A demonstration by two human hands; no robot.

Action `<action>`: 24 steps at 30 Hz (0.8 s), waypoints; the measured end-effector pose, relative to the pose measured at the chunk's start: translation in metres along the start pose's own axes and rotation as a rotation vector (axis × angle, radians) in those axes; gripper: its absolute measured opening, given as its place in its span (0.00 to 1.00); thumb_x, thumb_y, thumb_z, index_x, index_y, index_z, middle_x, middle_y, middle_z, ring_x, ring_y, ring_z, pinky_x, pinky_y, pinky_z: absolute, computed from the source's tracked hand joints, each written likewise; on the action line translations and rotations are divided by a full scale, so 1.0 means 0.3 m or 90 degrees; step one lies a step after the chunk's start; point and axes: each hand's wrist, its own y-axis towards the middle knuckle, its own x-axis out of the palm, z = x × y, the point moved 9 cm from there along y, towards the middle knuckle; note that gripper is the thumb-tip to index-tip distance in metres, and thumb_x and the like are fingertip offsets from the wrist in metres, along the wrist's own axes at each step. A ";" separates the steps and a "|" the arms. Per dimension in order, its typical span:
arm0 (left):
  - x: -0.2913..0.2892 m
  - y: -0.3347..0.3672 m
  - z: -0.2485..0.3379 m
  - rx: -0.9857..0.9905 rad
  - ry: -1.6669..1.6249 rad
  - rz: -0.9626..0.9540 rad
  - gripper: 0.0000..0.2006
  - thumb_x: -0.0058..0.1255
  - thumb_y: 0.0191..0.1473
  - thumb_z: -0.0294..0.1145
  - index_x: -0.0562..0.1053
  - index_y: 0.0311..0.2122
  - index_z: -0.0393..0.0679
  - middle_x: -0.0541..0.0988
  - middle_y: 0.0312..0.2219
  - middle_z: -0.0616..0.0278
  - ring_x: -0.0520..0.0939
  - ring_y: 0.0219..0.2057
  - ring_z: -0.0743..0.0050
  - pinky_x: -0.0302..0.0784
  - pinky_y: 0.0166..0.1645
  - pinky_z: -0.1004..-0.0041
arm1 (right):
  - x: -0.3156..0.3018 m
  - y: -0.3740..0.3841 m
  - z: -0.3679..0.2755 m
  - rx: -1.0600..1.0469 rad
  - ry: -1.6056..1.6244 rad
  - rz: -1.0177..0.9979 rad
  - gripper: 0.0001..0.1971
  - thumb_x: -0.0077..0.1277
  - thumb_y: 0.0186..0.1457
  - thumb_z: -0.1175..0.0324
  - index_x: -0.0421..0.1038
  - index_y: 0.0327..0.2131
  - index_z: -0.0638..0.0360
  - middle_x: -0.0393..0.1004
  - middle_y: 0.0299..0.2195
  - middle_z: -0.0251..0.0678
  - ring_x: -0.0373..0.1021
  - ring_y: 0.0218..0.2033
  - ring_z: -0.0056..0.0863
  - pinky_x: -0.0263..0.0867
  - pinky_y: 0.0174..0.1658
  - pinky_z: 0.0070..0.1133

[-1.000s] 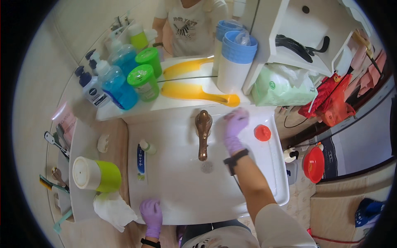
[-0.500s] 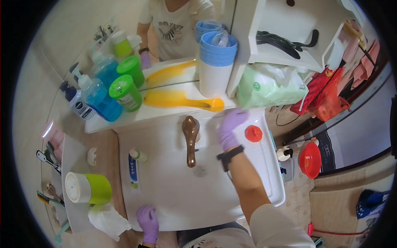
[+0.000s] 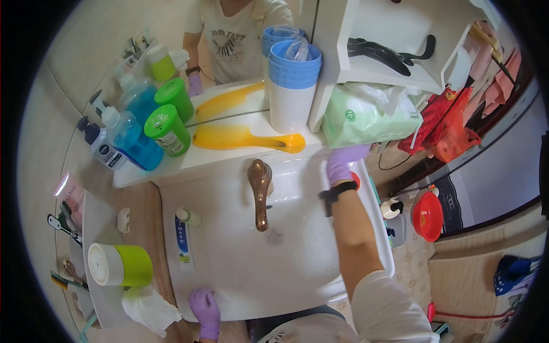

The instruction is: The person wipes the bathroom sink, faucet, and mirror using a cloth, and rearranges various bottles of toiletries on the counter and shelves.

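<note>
Fingers of the left hand lie flat and spread on the near rim of the sink, holding nothing, purple glove pressed to the white edge. Just left of the sink's near corner, a crumpled white cloth sits on the surface, and beyond it a green-and-white tub lies on its side. On the sink's left rim, a blue-and-white tube points away, with a small green-capped bottle at its far end. Mid-sink, the bronze tap reaches toward the drain. At the sink's far right corner, the right hand, gloved in purple with a black wrist strap, is curled down over something red; fingers bent, but whether they grip it I cannot tell. Right behind that hand, a green wipes pack. On the ledge behind the sink, a yellow comb, a stack of blue-and-white cups, green jars and blue pump bottles to the left.
</note>
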 end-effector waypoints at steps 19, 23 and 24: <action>0.007 -0.023 0.091 0.008 -0.004 0.010 0.02 0.46 0.43 0.25 0.70 0.24 0.44 0.73 0.25 0.62 0.71 0.34 0.60 0.63 0.44 0.63 | -0.075 0.011 0.105 -0.142 -0.399 -0.054 0.21 0.32 0.56 0.70 0.50 0.52 0.71 0.57 0.50 0.47 0.56 0.49 0.35 0.49 0.55 0.27; -0.064 -0.070 0.014 -0.025 0.021 0.015 0.02 0.46 0.43 0.25 0.71 0.25 0.44 0.73 0.25 0.62 0.71 0.34 0.59 0.63 0.44 0.62 | 0.173 -0.414 0.053 -0.110 -1.341 -0.216 0.22 0.30 0.52 0.73 0.48 0.50 0.77 0.51 0.51 0.56 0.50 0.52 0.48 0.43 0.57 0.30; -0.057 -0.078 0.007 -0.030 0.021 0.010 0.02 0.46 0.43 0.25 0.71 0.25 0.44 0.73 0.25 0.61 0.71 0.34 0.59 0.63 0.44 0.62 | 0.185 -0.427 0.092 -0.045 -0.889 -0.287 0.22 0.30 0.52 0.74 0.47 0.50 0.77 0.48 0.52 0.57 0.48 0.53 0.47 0.41 0.58 0.31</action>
